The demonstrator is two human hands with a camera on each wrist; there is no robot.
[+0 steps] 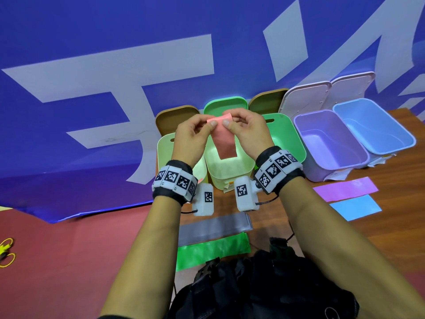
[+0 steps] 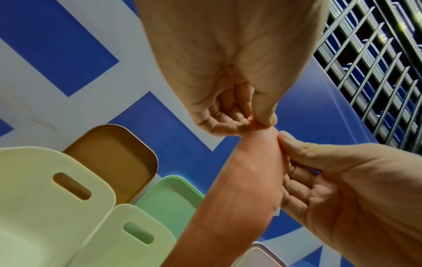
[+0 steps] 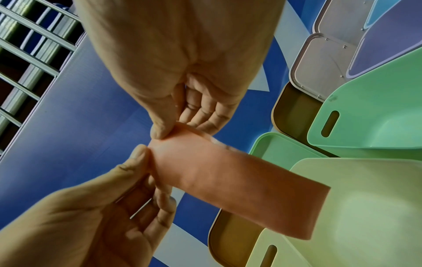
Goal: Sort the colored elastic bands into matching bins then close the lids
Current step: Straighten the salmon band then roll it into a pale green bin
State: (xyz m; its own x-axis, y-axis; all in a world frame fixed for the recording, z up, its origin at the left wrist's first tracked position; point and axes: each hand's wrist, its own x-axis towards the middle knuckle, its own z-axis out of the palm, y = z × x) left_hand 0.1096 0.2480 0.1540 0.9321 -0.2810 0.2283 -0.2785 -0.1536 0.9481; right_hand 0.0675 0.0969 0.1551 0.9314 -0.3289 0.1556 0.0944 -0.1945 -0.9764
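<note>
Both hands up: left hand [image 1: 193, 137] & right hand [image 1: 247, 132] each pinch pink band [image 1: 224, 140] top edge w/ thumb+fingers. Band hangs over pale bin [image 1: 227, 173], prob not touching.

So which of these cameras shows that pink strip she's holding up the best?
The right wrist view: the pink elastic band shows nearly whole there, from the pinched top edge to its free end over the pale bin. The head view shows the band smaller, hanging between both hands. The left wrist view cuts off its lower end.
</note>
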